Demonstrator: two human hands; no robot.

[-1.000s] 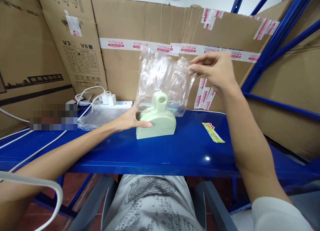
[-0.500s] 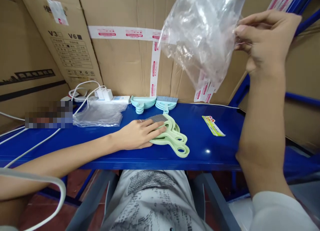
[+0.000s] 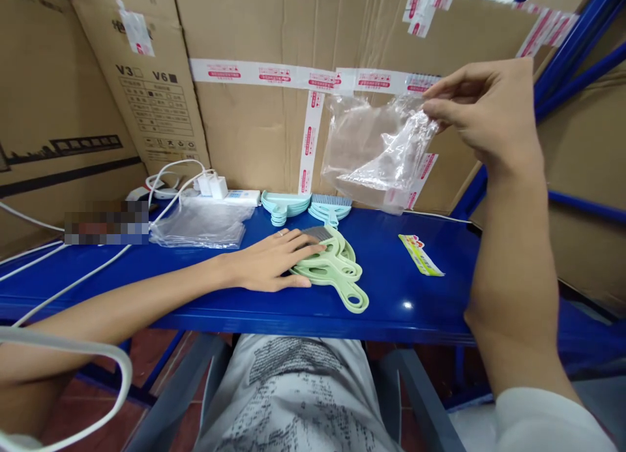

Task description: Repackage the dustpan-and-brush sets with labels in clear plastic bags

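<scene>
My left hand (image 3: 271, 263) lies flat on a stack of pale green dustpans and brushes (image 3: 337, 269) on the blue shelf (image 3: 391, 295); their handles fan out toward the front edge. My right hand (image 3: 484, 113) is raised at the upper right and pinches the corner of an empty clear plastic bag (image 3: 376, 149), which hangs in front of the cardboard wall. Behind the green stack lie a light blue dustpan stack (image 3: 283, 204) and a light blue brush (image 3: 330, 207).
A pile of clear bags (image 3: 200, 224) lies left of my hand, with a white power strip (image 3: 229, 194) and cables (image 3: 63, 289) beyond. A small printed label (image 3: 420, 255) lies to the right. Taped cardboard boxes (image 3: 254, 113) wall the back; blue rack posts (image 3: 562, 54) stand right.
The green stack went from standing upright under the bag to lying flat beneath my left hand. My right hand lifted the bag off it, swung it high, then lowered it slightly.
</scene>
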